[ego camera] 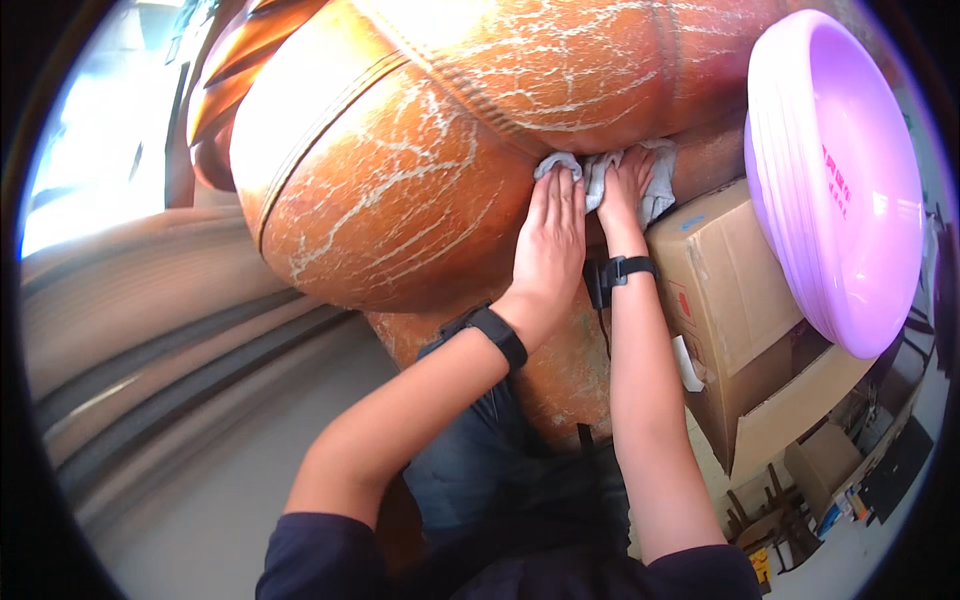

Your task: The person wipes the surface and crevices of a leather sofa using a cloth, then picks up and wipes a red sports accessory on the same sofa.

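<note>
A worn orange-brown leather sofa (420, 180) with pale cracks and seams fills the upper middle. Into the gap between its bulging cushion and the part beside it, my left hand (553, 206) presses a bunched grey-white cloth (559, 162) with straight fingers. Just to the right, my right hand (626, 187) holds down a grey-white cloth (660, 180) lying against the leather, its fingers partly covered by folds. Whether both pieces are one cloth cannot be told. Both wrists wear black bands.
Right of my arms stands an open cardboard box (739, 277), with a stack of purple plastic basins (870, 187) tilted on it. Carved wood (240, 67) edges the sofa at upper left. Small wooden stools (780, 517) and another carton (825, 457) are at lower right.
</note>
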Demonstrator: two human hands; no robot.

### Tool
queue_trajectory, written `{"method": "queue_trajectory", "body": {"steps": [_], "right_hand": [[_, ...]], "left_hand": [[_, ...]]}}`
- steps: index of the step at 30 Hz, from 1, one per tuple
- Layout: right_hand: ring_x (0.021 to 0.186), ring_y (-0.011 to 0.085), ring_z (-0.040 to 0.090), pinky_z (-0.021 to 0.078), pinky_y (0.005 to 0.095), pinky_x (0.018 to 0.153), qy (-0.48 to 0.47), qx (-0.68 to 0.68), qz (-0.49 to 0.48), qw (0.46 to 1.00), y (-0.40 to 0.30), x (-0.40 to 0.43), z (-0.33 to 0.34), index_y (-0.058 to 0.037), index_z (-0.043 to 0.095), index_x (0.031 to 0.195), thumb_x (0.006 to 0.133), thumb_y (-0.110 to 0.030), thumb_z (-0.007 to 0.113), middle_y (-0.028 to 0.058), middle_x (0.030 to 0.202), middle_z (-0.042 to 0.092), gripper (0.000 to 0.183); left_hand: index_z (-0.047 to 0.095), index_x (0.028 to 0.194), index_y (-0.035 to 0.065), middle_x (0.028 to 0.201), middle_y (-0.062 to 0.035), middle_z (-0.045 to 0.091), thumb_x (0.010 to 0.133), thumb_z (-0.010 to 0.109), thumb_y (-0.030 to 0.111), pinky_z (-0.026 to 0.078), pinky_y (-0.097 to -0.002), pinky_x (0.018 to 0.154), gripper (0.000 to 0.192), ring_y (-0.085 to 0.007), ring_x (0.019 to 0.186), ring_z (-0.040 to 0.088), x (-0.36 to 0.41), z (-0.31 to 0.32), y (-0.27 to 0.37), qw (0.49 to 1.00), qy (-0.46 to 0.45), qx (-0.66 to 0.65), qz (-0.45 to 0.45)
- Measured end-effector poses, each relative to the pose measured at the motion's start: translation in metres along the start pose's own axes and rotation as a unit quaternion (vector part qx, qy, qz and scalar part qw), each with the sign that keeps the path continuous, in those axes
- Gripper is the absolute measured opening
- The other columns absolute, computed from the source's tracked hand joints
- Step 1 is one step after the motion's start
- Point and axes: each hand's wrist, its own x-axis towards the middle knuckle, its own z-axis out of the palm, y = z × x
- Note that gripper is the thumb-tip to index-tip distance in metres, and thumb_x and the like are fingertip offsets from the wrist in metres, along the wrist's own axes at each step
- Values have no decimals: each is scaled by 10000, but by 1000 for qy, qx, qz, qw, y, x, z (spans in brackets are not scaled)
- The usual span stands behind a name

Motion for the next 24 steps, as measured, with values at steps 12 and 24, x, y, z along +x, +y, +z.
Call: {"method": "queue_trajectory", "body": {"steps": [12,24], "right_hand": [[1596,443,43,43,503,1303,-67,238,-50,968,-136,-168,3,77,178,1619,1051,-346,491,293,1705,127,774],[1294,220,598,430,330,1122,-217,427,-36,877,-38,-265,-165,9,592,1425,892,100,445,151,1381,658,560]], "left_hand": [[477,1439,-120,1468,-293,533,893,546,255,154,-614,1258,666,-434,1416,477,-112,-23,-92,934,183,-216,-218],[337,1572,-46,1122,-194,672,870,672,-18,572,-316,748,778,-242,868,706,-190,-50,9,733,81,-659,-145]]}}
